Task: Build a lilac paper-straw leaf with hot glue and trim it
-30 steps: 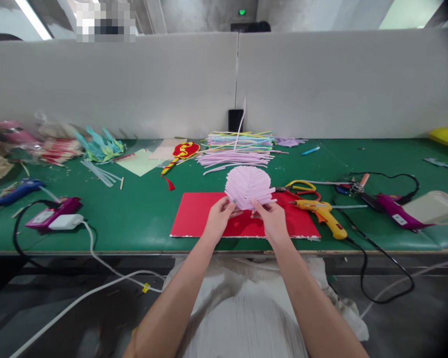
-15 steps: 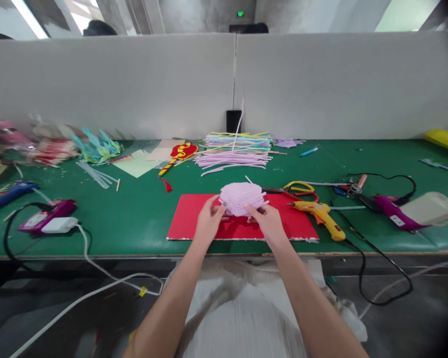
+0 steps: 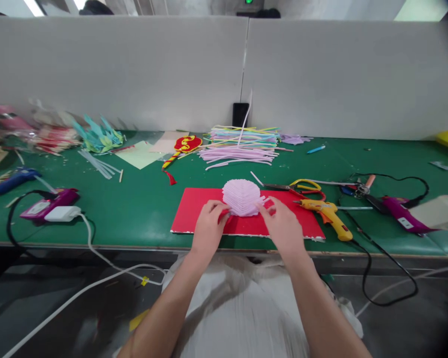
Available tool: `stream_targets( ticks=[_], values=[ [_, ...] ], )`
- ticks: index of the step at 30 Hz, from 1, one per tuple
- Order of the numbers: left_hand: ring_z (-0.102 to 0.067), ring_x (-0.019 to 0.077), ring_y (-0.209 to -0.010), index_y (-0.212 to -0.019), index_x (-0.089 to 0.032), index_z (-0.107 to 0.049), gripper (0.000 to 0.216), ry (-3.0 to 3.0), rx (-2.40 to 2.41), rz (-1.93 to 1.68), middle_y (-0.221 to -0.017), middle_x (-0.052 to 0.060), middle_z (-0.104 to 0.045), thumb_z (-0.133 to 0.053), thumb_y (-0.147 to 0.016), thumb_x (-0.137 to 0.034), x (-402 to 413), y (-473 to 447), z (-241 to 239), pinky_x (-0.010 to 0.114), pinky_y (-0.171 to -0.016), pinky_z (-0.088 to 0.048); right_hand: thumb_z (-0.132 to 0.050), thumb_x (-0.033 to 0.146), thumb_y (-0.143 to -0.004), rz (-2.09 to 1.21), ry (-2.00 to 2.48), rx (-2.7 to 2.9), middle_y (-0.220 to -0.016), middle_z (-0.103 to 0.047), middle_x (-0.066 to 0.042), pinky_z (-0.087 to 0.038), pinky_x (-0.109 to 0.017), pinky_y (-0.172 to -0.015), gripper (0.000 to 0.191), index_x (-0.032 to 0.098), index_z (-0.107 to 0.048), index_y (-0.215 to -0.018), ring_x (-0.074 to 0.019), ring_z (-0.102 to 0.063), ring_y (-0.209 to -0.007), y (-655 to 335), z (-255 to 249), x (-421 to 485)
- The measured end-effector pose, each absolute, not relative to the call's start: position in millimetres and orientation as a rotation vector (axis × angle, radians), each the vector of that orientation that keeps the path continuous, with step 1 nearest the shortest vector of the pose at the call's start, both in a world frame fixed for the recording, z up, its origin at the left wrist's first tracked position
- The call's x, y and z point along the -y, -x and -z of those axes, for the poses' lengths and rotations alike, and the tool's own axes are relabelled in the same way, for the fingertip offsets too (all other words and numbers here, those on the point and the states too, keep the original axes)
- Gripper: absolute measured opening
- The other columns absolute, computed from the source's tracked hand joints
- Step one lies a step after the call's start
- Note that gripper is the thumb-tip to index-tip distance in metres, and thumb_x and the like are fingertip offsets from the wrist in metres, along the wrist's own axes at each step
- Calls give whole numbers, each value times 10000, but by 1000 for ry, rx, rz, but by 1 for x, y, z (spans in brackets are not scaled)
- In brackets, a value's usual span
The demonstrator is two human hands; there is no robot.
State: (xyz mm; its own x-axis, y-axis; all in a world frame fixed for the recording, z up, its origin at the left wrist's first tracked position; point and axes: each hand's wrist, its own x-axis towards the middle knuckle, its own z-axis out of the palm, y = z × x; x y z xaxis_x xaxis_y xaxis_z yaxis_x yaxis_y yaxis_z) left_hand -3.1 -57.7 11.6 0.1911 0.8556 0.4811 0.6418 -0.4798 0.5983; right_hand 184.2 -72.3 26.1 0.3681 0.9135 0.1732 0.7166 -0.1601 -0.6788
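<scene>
A rounded, ribbed piece of pale purple pipe cleaners (image 3: 241, 197), shaped like a leaf or fan, is over the red board (image 3: 186, 211). My left hand (image 3: 210, 223) is closed at its lower left edge, with thumb and fingertips pinching there. On the other side, my right hand (image 3: 282, 224) pinches the right edge, where short pipe cleaner ends stick out. A loose short pale strip (image 3: 257, 178) lies just behind the piece. Whether the piece rests fully on the board is hard to make out.
Right of the board are scissors (image 3: 306, 186) and a yellow glue gun (image 3: 330, 218) with its black cord. Behind lie bundled pipe cleaners (image 3: 242, 144), a phone (image 3: 240, 115) and a red-yellow fan ornament (image 3: 187, 143). A purple power device (image 3: 48, 205) stands left.
The piece has turned flatter, showing a rounder face with ribs meeting along the middle. My right hand has moved outward to its right edge. The camera view has shifted slightly.
</scene>
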Motion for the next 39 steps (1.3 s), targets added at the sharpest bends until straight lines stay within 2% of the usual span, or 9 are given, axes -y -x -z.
stream_targets(
  ticks=[3,6,9,16,22,29,39],
  values=[
    [-574,174,-905,-911,-201,-632,135,-2198,-1419,-1155,-956,39,-574,-563,-838,-111,58,4,-10,318,-818,-486,-522,420,-853,-109,1750,1672,-988,-633,-99,-476,-338,-710,328,193,-657,-1047,-212,-620,-790,-201,-26,69],
    [-580,166,-887,-901,-196,-627,126,-2208,-1363,-1127,-949,32,-565,-565,-836,-107,56,0,-11,310,-808,-490,-505,310,-881,-127,1418,1892,-967,-621,-79,-484,-327,-789,226,209,-686,-973,-198,-610,-873,-212,-22,59],
    [-586,161,-869,-893,-198,-624,139,-2251,-1307,-1090,-942,26,-561,-560,-832,-91,53,-10,-13,305,-792,-494,-519,263,-880,-172,1276,2054,-976,-634,-69,-470,-348,-875,193,217,-697,-936,-203,-586,-963,-214,-18,49],
    [-583,176,-806,-820,-170,-614,85,-2302,-1352,-922,-905,37,-579,-590,-814,-89,44,-25,-9,311,-737,-490,-563,248,-862,-259,1190,2187,-957,-659,-38,-481,-335,-850,142,232,-703,-876,-185,-591,-920,-213,-15,39],
    [-577,173,-843,-828,-179,-598,86,-2313,-1339,-939,-908,29,-585,-570,-835,-98,45,-23,-6,314,-783,-476,-584,276,-853,-264,1174,2148,-918,-654,-40,-477,-325,-826,122,220,-692,-839,-185,-580,-913,-213,-9,37],
    [-572,167,-848,-813,-197,-581,80,-2277,-1339,-985,-882,12,-586,-576,-839,-122,47,-22,-9,303,-771,-470,-572,301,-865,-287,1122,2158,-832,-661,-29,-474,-306,-790,151,216,-683,-809,-166,-580,-825,-210,-9,33],
    [-557,164,-810,-789,-192,-576,99,-2286,-1311,-1021,-844,16,-593,-553,-857,-123,45,-21,-8,302,-748,-474,-559,283,-875,-279,1106,2162,-819,-675,-41,-451,-314,-766,165,202,-690,-817,-164,-579,-788,-210,-10,30]
  ],
)
